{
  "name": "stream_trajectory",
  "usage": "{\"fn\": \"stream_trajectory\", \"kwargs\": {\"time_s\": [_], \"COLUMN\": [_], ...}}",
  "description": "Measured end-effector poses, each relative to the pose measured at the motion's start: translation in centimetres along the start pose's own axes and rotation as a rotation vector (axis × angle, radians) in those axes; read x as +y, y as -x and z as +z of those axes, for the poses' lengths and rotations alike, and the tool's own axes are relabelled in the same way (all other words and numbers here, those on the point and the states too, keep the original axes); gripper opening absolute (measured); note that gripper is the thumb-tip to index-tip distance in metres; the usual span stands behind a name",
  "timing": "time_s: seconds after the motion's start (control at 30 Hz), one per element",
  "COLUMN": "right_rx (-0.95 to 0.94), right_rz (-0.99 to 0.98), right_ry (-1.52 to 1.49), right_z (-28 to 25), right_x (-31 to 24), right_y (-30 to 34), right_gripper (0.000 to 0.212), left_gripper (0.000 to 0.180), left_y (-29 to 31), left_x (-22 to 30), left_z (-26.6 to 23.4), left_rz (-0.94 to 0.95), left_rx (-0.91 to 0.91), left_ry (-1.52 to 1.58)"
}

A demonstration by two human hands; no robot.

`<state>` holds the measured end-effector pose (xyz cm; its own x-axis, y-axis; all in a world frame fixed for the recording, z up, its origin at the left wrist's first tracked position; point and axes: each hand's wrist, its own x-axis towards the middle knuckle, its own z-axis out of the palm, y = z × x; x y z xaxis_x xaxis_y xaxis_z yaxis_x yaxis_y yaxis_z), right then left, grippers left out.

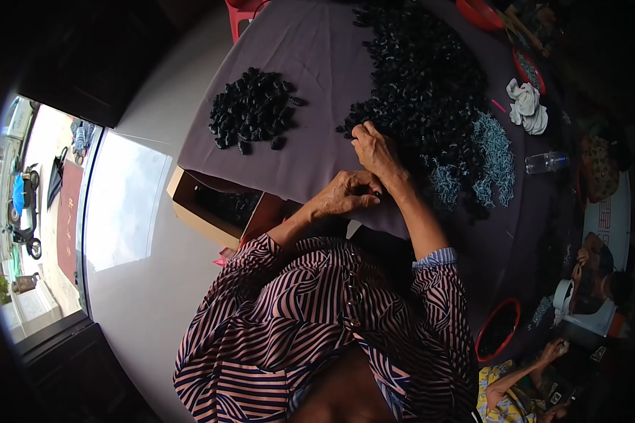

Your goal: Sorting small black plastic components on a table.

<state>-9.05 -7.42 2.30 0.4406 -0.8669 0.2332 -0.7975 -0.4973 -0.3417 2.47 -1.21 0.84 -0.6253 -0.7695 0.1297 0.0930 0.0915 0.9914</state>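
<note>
My left hand (346, 194) is at the table's near edge, with thumb and fingers pinched on a small black piece (377, 194). Crossing just beyond it, my right hand (376, 150) reaches to the near edge of a large heap of small black ribbed parts (423, 70). Its fingers are curled together there, and whatever they grip is hidden. A smaller pile of the same black parts (252, 109) lies to the left on the purple-grey cloth (310, 63). Small pale-blue pieces (492, 158) are heaped at the right side of the large heap.
An open cardboard box (208, 222) with dark contents stands below the table's left edge. On the right are a crumpled white cloth (527, 107), a clear plastic bottle (545, 163) and a red-rimmed basin (499, 329). Other people work at the far right, one in a yellow patterned garment (497, 391).
</note>
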Motion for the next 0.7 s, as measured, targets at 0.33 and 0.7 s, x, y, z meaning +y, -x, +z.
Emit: {"fn": "stream_trajectory", "kwargs": {"time_s": [0.33,0.7], "right_rx": [0.173,0.253], "right_rz": [0.28,0.379], "right_ry": [-0.917,-1.411], "right_z": [-2.8,-3.5], "right_x": [-0.1,-2.0], "right_y": [3.4,7.1], "right_gripper": [0.01,0.01], "left_gripper": [0.016,0.016], "left_y": [-0.2,0.4], "left_x": [-0.3,-0.6], "left_z": [0.2,-0.6], "left_rz": [0.058,-0.041], "left_rx": [0.051,0.11], "left_ry": [0.032,0.264]}}
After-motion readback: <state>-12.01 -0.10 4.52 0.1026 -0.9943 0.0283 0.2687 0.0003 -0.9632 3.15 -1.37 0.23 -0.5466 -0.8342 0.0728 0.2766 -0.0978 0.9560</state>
